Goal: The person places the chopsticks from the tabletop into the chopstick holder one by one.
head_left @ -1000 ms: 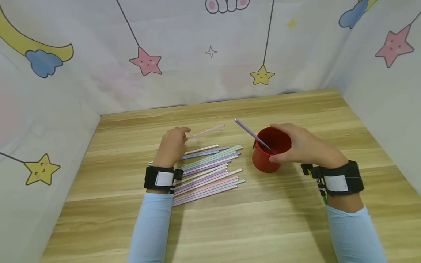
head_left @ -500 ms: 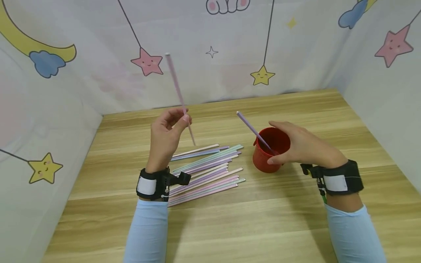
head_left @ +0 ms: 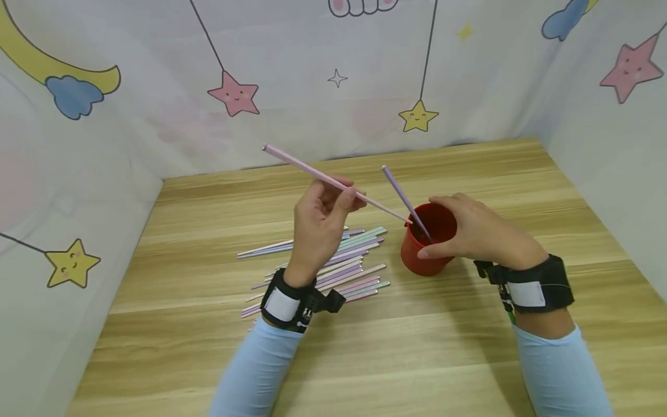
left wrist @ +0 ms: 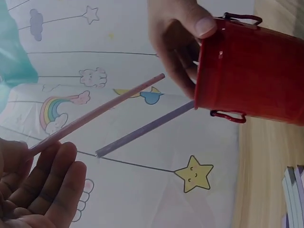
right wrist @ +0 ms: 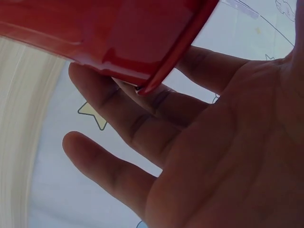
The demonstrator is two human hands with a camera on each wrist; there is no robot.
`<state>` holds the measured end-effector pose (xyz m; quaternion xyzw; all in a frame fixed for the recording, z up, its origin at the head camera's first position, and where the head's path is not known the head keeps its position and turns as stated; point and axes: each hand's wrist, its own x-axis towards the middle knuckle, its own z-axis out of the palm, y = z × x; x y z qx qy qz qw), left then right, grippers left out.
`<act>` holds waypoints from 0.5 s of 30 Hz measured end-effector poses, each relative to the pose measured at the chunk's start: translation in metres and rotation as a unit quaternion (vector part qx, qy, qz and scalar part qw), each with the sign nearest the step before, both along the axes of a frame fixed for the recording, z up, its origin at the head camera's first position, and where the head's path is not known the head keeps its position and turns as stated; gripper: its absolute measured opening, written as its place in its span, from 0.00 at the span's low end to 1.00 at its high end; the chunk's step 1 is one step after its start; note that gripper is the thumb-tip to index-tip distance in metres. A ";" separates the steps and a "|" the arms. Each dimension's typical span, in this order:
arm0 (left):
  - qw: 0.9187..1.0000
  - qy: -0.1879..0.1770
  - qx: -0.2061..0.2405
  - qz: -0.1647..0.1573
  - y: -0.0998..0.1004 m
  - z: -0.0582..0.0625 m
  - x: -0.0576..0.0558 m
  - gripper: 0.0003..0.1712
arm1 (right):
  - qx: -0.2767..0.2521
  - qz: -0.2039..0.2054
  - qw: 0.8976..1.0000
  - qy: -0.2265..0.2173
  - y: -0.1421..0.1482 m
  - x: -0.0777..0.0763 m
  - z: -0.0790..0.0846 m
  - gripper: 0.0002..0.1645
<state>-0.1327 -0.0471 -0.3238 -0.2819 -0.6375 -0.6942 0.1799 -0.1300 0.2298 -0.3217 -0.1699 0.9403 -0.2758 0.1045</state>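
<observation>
My left hand (head_left: 323,226) pinches a pink chopstick (head_left: 307,168) between thumb and fingers, above the pile. It slants down to the right, its thin tip overlapping the left rim of the red bucket (head_left: 419,260) in the head view. A purple chopstick (head_left: 398,188) leans inside the bucket, thick end up. My right hand (head_left: 471,231) grips the bucket from the right, thumb at the near side of the rim and fingers at the far side. In the right wrist view, the bucket wall (right wrist: 109,38) hides part of the fingers.
Several pastel chopsticks (head_left: 349,272) lie side by side on the wooden table (head_left: 406,347), partly under my left forearm. Printed white cloth (head_left: 292,116) stands behind the table and along both sides. The bucket has small side handles (left wrist: 228,116).
My left hand has lifted the pink chopstick off the table, turned it upright, then brought it right and tilted its thin tip toward the bucket. My right hand stays on the bucket.
</observation>
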 end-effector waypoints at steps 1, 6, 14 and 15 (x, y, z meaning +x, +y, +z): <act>1.000 0.006 -0.008 0.000 0.005 -0.002 0.000 0.09 | 0.004 0.000 1.000 0.001 -0.001 0.000 0.000 0.64; 0.997 0.032 -0.064 0.033 0.024 -0.014 -0.003 0.10 | 0.013 -0.005 1.000 0.005 -0.005 0.000 -0.001 0.65; 0.992 0.016 -0.111 0.052 0.047 -0.040 -0.010 0.10 | -0.034 0.039 0.999 -0.004 0.010 0.003 0.000 0.62; 0.992 0.013 -0.116 0.051 0.049 -0.043 -0.011 0.10 | -0.037 0.041 0.998 -0.008 0.013 0.004 -0.001 0.62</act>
